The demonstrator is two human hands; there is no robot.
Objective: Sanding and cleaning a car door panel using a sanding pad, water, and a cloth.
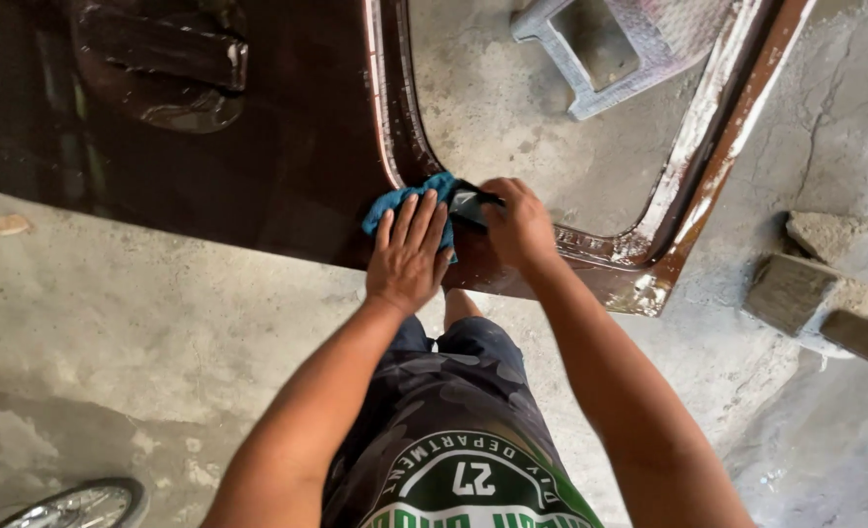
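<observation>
Blue cloth (409, 200) lies under the left hand (409, 256), fingers spread flat, pressing it on the glossy brown car door (287, 147) by the window frame's corner. Just beside it, the right hand (519, 227) pinches a small dark block (471, 203) (sanding, perhaps). Farther off, a grey plastic stool (610, 49) stands on concrete floor (111, 323).
</observation>
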